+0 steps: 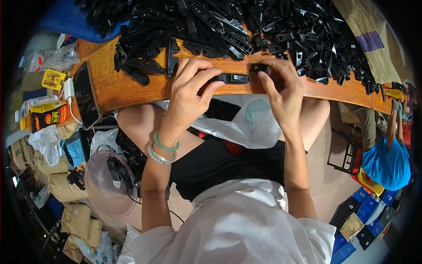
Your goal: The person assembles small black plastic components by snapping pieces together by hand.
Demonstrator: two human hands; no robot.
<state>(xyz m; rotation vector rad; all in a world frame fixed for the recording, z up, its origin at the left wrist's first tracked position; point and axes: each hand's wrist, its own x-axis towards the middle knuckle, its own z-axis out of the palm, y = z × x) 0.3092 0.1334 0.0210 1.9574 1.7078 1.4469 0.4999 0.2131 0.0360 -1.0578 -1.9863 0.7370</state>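
Hands grip one black plastic strip (231, 78) — left hand (191, 94) mid-piece, right hand (281, 92) pinching its end.

Assembly workshop: heaped black plastic parts (263, 26), sacks (66, 185).

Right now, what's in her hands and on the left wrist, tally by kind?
Long black plastic part in the left hand: 1
Small black clip in the right hand: 1
Green bead bracelet: 1
Pale bead bracelet: 1
Total: 4
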